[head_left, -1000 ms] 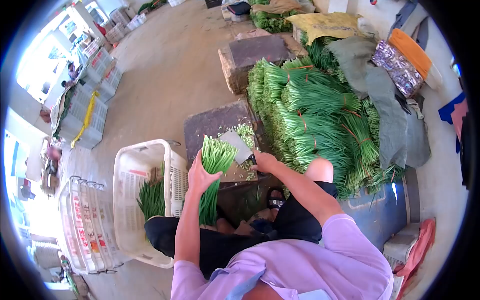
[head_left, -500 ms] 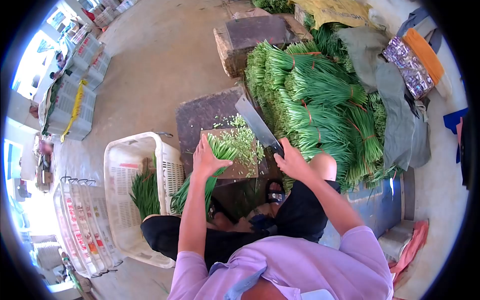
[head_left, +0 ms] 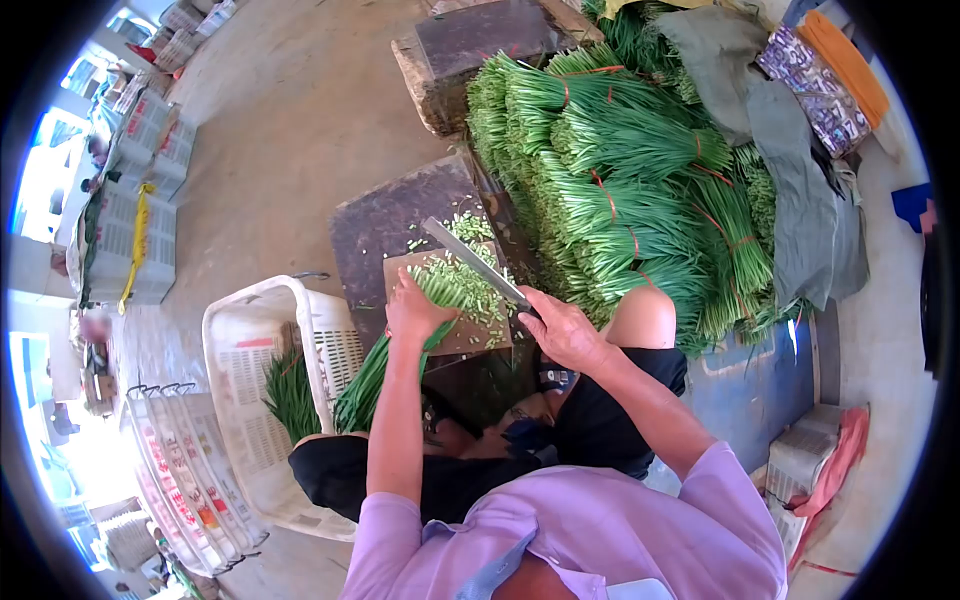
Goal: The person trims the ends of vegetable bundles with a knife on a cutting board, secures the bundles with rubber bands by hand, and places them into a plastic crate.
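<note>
My left hand [head_left: 412, 312] is wrapped round a bunch of long green stems that look like garlic chives [head_left: 370, 385]. Its pale cut ends lie on a brown cutting board [head_left: 398, 266], while the leafy part hangs toward my knee. In my right hand [head_left: 566, 332] is the handle of a long, broad knife [head_left: 476, 262]. The blade points up and left, seen nearly edge-on, over or beside the bunch's ends; contact cannot be made out. Short pale-green pieces [head_left: 478, 292] are scattered over the board and the dark low table [head_left: 375, 215] beneath it.
A white plastic crate [head_left: 232, 375] with more chives stands at my left. On the right is a high pile of red-banded chive bundles [head_left: 625, 200], partly under grey cloth [head_left: 800, 190]. A dark-topped block [head_left: 490, 45] stands beyond. Stacked crates [head_left: 135, 240] line the left side.
My right hand has moved left with the knife, and the blade has turned from showing its broad side to nearly edge-on, closer to the bunch. The view has shifted slightly.
</note>
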The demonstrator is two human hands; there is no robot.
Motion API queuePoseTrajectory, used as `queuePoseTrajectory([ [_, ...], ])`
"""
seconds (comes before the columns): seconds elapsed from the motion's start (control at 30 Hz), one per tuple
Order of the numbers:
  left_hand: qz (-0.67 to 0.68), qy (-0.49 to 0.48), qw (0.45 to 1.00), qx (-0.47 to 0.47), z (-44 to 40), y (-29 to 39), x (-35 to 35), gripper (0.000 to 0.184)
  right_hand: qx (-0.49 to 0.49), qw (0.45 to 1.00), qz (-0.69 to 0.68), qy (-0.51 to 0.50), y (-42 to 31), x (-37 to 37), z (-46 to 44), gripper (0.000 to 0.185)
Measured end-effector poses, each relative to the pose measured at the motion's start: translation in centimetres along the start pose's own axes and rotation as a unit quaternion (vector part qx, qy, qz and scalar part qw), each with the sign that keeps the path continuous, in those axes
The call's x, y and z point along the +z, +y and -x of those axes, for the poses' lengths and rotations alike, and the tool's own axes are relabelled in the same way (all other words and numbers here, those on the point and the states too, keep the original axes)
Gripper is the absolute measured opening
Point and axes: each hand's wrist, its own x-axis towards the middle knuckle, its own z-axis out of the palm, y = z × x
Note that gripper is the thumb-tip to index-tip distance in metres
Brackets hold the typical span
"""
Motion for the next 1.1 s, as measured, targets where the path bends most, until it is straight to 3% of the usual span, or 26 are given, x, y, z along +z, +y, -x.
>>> queuePoseTrajectory([
  [0.1, 0.002, -0.023, 1.000, 0.001, 0.1, 0.2, -0.1, 0.125, 0.006, 1.000, 0.024, -0.015, 0.2, 0.7, 0.3, 0.038],
  [0.17, -0.034, 0.034, 0.998, 0.040, 0.9, 0.9, 0.9, 0.123, 0.006, 0.999, 0.035, -0.020, 0.4, 1.4, 0.3, 0.038],
  [0.2, -0.052, 0.054, 0.997, 0.033, 1.3, 1.3, 1.5, 0.112, -0.002, 0.998, 0.048, -0.027, 0.4, 2.0, 0.5, 0.035],
  [0.4, -0.080, 0.096, 0.992, 0.015, 1.8, 1.6, 2.9, 0.092, -0.010, 0.993, 0.092, -0.067, 0.1, 3.1, 1.3, 0.034],
  [0.6, -0.069, 0.097, 0.993, 0.025, 1.8, 1.4, 2.9, 0.087, -0.008, 0.991, 0.107, -0.075, 0.1, 3.4, 1.6, 0.033],
  [0.67, -0.066, 0.100, 0.992, 0.030, 1.8, 1.4, 2.9, 0.087, 0.031, 0.989, 0.105, -0.097, -0.3, 3.5, 1.6, 0.024],
  [0.77, -0.069, 0.100, 0.992, 0.034, 1.6, 1.7, 3.4, 0.085, 0.095, 0.980, 0.062, -0.161, -0.2, 4.3, 0.8, 0.023],
  [0.87, -0.080, 0.086, 0.992, 0.039, 1.6, 1.0, 3.8, 0.083, 0.075, 0.984, 0.053, -0.150, 1.0, 7.5, -2.7, 0.019],
  [1.0, -0.072, 0.095, 0.991, 0.054, 1.9, 1.4, 2.9, 0.080, 0.087, 0.983, 0.020, -0.162, -0.3, 5.2, -2.0, 0.022],
  [1.1, -0.081, 0.087, 0.991, 0.063, 1.4, 1.2, 3.8, 0.079, 0.147, 0.967, 0.034, -0.205, 0.1, 5.1, -0.3, 0.024],
])
